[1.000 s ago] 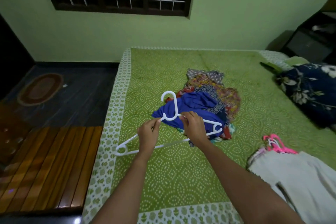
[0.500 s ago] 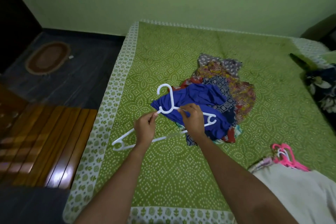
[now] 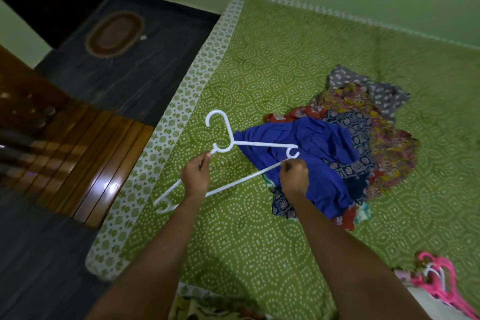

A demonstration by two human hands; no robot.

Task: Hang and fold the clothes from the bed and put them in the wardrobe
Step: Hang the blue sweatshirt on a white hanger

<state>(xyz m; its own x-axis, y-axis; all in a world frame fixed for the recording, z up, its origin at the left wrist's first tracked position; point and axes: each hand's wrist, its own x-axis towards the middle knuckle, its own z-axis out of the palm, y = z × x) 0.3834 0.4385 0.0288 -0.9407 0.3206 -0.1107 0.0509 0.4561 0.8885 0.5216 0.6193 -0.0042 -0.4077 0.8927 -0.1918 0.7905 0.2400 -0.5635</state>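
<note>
Left hand [image 3: 196, 176] fingers pinch the white hanger [image 3: 265, 143] below its hook and right hand [image 3: 294, 176] fingers pinch its lower bar. Best to slide one arm of it into the neckline of the blue garment [image 3: 324, 153] at centre frame.

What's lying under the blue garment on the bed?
Patterned clothes poke out from beneath the blue garment: a navy printed cloth, a red cloth and a floral cloth. What lies directly under its middle is covered.

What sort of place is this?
Most likely a home bedroom: a green-covered bed, a pile of clothes lying on it, and an oval floor mat beside it.
</note>
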